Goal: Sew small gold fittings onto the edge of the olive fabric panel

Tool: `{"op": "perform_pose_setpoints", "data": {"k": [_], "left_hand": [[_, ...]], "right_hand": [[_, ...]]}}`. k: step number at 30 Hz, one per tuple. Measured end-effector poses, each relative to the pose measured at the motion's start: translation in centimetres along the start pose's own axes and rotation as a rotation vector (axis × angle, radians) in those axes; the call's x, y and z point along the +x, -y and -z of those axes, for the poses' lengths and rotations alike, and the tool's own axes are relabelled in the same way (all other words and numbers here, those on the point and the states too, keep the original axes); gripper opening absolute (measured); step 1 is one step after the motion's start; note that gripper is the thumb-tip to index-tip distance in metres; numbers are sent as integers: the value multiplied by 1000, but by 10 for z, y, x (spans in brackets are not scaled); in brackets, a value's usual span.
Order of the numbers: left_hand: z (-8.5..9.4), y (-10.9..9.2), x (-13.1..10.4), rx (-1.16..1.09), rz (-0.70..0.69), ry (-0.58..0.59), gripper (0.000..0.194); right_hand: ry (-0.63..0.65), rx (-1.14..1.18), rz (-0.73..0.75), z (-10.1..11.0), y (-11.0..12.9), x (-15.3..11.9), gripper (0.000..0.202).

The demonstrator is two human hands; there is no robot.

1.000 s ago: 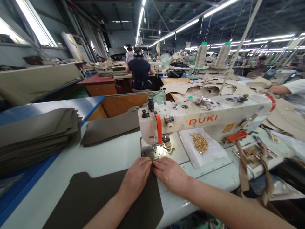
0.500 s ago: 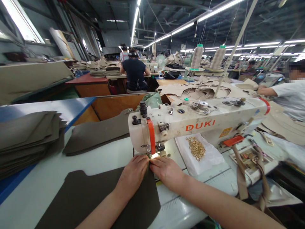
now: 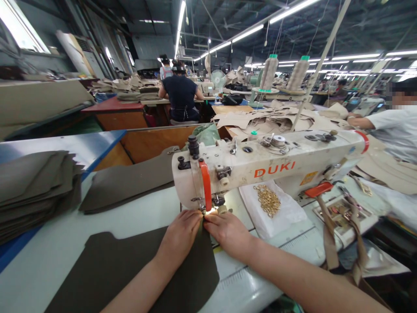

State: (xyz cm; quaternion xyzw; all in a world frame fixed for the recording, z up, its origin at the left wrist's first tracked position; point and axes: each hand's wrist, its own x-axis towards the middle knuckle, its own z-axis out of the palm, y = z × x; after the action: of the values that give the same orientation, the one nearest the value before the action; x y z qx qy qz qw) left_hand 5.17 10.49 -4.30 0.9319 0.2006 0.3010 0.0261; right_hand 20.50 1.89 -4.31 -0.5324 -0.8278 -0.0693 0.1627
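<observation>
A white sewing machine marked DUKI stands in the middle, its lamp lit by the needle. Below it, a large dark olive fabric piece lies on the pale table, with its upper right end under the needle area. My left hand rests on that fabric just left of the needle, fingers pressed together on its edge. Right of the needle, my right hand has its fingers closed at the same end of the fabric. The fingertips nearly meet, and the small part between them is hard to make out.
Dark fabric stacks lie at the left, another pile behind the machine head. Gold rings sit on white plastic at the right, beside a parts tray with hanging straps. A person is at the far right, another ahead.
The whole view has shifted slightly, so most things appear a little further left. Both hands keep their places at the needle, and the fabric shows no clear movement.
</observation>
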Motion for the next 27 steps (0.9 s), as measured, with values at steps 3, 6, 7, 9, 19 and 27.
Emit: {"op": "perform_pose_setpoints", "data": {"k": [3,6,7,9,19,27], "left_hand": [[0,1,0,17,0,-7,27],[0,2,1,28,-14,-25,27],[0,2,2,28,-17,-32,27],[1,3,3,23,-20,-43,27],[-2,5,0,-11,30,-42,24],[2,1,-1,23,20,-17,24]], "right_hand": [[8,-7,-7,1,0,1,9],[0,-9,-4,1,0,3,8],[-7,-8,-1,0,-1,3,8],[-21,-4,2,-1,-1,4,7],[-23,-2,-21,-1,0,3,9],[-60,29,-34,-1,0,-3,11]]}}
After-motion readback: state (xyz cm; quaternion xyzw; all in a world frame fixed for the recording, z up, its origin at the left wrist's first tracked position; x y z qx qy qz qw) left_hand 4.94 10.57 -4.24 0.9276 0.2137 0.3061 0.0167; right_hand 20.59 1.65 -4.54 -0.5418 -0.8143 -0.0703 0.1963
